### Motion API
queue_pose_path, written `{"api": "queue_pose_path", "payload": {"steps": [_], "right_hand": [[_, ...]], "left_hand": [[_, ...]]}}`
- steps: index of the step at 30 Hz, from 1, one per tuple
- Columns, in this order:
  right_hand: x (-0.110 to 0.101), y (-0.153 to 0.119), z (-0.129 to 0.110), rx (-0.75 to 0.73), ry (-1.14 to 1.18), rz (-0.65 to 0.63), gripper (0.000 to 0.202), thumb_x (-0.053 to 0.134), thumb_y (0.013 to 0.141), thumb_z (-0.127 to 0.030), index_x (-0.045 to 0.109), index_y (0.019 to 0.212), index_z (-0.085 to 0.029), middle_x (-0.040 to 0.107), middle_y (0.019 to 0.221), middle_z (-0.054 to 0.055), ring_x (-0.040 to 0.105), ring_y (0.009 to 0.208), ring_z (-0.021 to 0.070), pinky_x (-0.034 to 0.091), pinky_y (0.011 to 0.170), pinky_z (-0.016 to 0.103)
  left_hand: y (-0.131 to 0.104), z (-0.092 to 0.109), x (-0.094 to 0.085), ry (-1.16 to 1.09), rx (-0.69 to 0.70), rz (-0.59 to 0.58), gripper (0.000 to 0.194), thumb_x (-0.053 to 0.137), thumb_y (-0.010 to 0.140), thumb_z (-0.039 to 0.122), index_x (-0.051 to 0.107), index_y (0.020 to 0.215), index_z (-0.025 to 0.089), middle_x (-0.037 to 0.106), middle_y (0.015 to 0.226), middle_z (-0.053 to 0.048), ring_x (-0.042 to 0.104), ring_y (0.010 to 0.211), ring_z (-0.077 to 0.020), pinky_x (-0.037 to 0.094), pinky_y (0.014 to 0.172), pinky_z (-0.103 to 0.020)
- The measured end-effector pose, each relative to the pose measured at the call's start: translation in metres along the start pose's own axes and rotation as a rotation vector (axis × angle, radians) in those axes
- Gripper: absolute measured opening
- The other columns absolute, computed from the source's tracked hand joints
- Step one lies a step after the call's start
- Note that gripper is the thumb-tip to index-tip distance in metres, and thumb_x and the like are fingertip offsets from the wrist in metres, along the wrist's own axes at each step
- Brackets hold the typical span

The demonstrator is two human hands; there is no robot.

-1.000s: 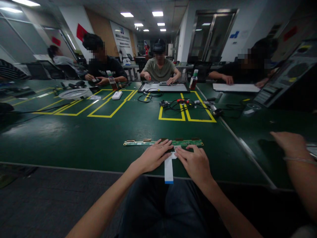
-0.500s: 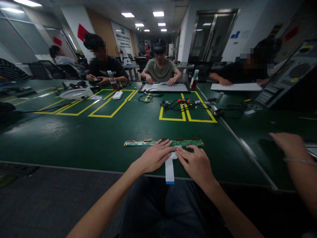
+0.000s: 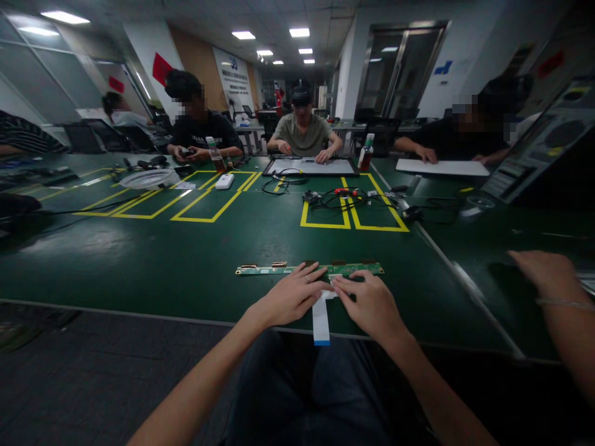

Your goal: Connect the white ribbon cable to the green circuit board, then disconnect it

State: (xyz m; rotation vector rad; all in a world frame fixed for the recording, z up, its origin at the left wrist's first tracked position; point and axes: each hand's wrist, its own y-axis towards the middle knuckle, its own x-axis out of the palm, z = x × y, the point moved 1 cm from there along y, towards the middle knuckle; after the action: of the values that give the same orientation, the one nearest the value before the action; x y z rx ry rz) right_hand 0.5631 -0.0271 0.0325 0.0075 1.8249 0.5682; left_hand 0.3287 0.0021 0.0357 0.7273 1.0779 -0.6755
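A long, narrow green circuit board [image 3: 264, 271] lies crosswise on the table in front of me. From its middle a white flat ribbon cable [image 3: 320, 319] with a blue end runs toward me and reaches past the table edge. My left hand [image 3: 290, 294] lies with fingers outstretched, some on the board, the index finger and thumb by the cable's upper part. My right hand [image 3: 367, 300] has its fingers bent together on the cable close to the board's connector. Fingertips hide much of where cable and board meet.
Beyond the board, black cables with a red part [image 3: 346, 192] lie on the green table [image 3: 139, 260]. A white fan grille [image 3: 149, 179], a white box [image 3: 224, 181] and bottles [image 3: 365, 153] stand farther off. People sit opposite; another person's arm [image 3: 555, 282] rests at right.
My fingers have shifted slightly at the cable's upper end, which now looks more bunched between my hands. The board stays in place; the view has tilted a little.
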Motion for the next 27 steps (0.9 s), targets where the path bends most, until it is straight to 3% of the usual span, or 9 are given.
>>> {"api": "queue_pose_path", "payload": {"steps": [4,10,14,16,20,24,27], "right_hand": [[0.003,0.002,0.005,0.067,0.017,0.026,0.024,0.065,0.099,-0.03,0.081,0.116,-0.038,0.076,0.105,0.006,0.07,0.097,0.0205,0.056,0.089,0.035],[0.006,0.002,0.005,0.078,0.116,0.068,0.019,0.066,0.099,-0.03,0.083,0.107,-0.033,0.079,0.104,0.005,0.072,0.1,0.0206,0.057,0.089,0.033],[0.0,-0.001,0.007,0.058,0.151,0.095,0.025,0.059,0.103,-0.035,0.08,0.114,-0.029,0.081,0.11,0.004,0.074,0.101,0.0209,0.057,0.091,0.033],[-0.005,-0.004,0.015,0.086,0.116,0.116,0.029,0.054,0.105,-0.037,0.078,0.12,-0.03,0.081,0.113,0.003,0.076,0.099,0.0209,0.057,0.089,0.033],[-0.015,-0.015,0.043,0.172,-0.02,0.148,0.03,0.055,0.103,-0.039,0.082,0.108,-0.026,0.081,0.107,0.006,0.075,0.093,0.0235,0.059,0.08,0.036],[-0.019,-0.028,0.068,0.237,0.012,0.181,0.029,0.058,0.1,-0.039,0.081,0.111,-0.025,0.08,0.109,0.008,0.073,0.101,0.0241,0.06,0.088,0.039],[-0.019,-0.032,0.072,0.229,0.027,0.178,0.028,0.059,0.099,-0.036,0.08,0.115,-0.026,0.079,0.114,0.007,0.07,0.107,0.0241,0.06,0.093,0.041]], "left_hand": [[0.0,-0.001,0.0,0.02,0.022,-0.007,0.044,0.042,0.11,0.028,0.055,0.151,0.036,0.032,0.172,-0.004,0.023,0.162,-0.0265,0.023,0.132,-0.056],[0.002,0.002,0.0,0.034,0.003,-0.01,0.041,0.043,0.11,0.035,0.059,0.147,0.034,0.029,0.173,-0.004,0.022,0.163,-0.028,0.022,0.131,-0.058],[0.002,0.005,0.0,0.039,-0.004,-0.016,0.041,0.042,0.11,0.033,0.059,0.147,0.034,0.03,0.173,-0.005,0.021,0.163,-0.0283,0.021,0.131,-0.06],[0.002,0.006,-0.001,0.036,-0.006,-0.012,0.04,0.042,0.11,0.033,0.059,0.147,0.035,0.03,0.173,-0.004,0.022,0.163,-0.0282,0.021,0.131,-0.06],[0.002,0.009,-0.004,0.03,-0.007,-0.014,0.04,0.043,0.11,0.036,0.059,0.147,0.034,0.03,0.173,-0.004,0.022,0.163,-0.0298,0.021,0.13,-0.061],[0.002,0.011,-0.008,0.026,0.0,-0.039,0.043,0.044,0.109,0.043,0.056,0.15,0.034,0.029,0.173,-0.005,0.021,0.163,-0.0315,0.02,0.13,-0.062],[0.001,0.01,-0.008,0.028,-0.001,-0.048,0.044,0.044,0.109,0.044,0.054,0.151,0.035,0.029,0.173,-0.004,0.021,0.163,-0.0317,0.021,0.13,-0.061]]}}
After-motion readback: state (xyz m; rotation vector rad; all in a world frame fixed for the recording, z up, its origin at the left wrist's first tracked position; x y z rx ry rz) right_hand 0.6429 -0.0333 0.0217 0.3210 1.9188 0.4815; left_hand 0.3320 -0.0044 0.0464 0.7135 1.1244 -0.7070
